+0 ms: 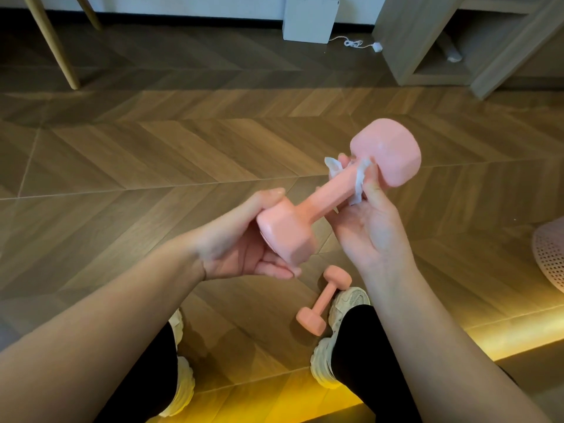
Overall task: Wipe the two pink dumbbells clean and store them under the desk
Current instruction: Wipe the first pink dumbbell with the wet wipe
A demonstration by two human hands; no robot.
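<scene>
I hold one pink dumbbell [320, 199] tilted in the air above the wooden floor. My left hand [244, 242] grips its near, lower head from below. My right hand [369, 218] wraps a white wipe [358, 184] around the handle just under the far, upper head, fingers and thumb curled round it. The second pink dumbbell [323, 300] lies on the floor between my feet, next to my right shoe [345, 319].
A wooden desk frame with an open space under it [439, 56] stands at the far right. A white box [309, 18] with a cable sits by the back wall. Chair legs [58, 44] stand at the far left. A pink mesh object [549, 257] lies at the right edge.
</scene>
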